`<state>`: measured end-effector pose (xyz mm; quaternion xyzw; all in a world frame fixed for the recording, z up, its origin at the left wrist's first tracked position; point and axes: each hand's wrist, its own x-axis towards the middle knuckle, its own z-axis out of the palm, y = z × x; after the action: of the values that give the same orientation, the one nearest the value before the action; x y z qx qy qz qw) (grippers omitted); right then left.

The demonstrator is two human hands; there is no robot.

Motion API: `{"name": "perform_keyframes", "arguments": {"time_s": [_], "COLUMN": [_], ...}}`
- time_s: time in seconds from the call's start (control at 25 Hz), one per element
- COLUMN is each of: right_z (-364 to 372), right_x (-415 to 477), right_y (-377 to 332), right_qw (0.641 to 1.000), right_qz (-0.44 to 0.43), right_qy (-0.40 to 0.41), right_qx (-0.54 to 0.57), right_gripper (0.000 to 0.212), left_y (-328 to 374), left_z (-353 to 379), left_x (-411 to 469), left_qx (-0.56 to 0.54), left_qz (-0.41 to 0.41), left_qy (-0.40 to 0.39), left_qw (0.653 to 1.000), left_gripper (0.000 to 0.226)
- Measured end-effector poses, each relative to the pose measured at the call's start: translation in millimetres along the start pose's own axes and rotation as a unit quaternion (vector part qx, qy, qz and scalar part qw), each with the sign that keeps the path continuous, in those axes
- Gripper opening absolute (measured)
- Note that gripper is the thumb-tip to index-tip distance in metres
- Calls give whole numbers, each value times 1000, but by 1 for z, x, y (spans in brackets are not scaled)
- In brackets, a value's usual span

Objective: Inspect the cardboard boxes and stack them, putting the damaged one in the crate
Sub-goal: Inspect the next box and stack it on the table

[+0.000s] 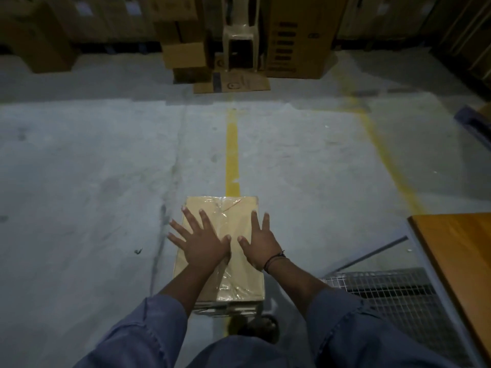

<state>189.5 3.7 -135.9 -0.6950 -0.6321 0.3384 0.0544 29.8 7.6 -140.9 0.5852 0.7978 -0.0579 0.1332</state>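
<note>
A tan cardboard box [233, 272] with clear tape along its top seam stands in front of me on the concrete floor, on top of another box whose edge [225, 308] shows just beneath it. My left hand [199, 240] lies flat on the top's left half, fingers spread and straight. On the right half, my right hand [260, 241] lies flat too, fingers straight, a dark band at its wrist. A wire-mesh crate [393, 296] stands low at the right, partly hidden by my right sleeve.
A wooden tabletop [457, 251] juts in at the right edge above the crate. A yellow floor line [232, 152] runs away from the box. Stacked cartons [183, 57], a flat cardboard sheet [233, 82] and a plastic chair [239, 46] stand along the far wall.
</note>
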Motion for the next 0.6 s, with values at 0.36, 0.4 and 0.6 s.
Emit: {"name": "perform_keyframes", "arguments": {"time_s": [0.36, 0.4, 0.6], "right_z": [28, 28, 4], "right_x": [10, 8, -1], "right_y": [3, 2, -1], "right_qw": [999, 999, 996], "right_qz": [33, 42, 77], "right_qy": [-17, -14, 51], "right_qx": [-4, -1, -3], "right_gripper": [103, 103, 100], "left_y": [-17, -15, 14], "left_z": [2, 1, -17], "left_x": [8, 6, 1], "left_qx": [-61, -53, -40], "left_qz": [-61, -59, -23], "left_qy": [-48, -45, -31], "left_qw": [995, 996, 998], "left_gripper": [127, 127, 123]}}
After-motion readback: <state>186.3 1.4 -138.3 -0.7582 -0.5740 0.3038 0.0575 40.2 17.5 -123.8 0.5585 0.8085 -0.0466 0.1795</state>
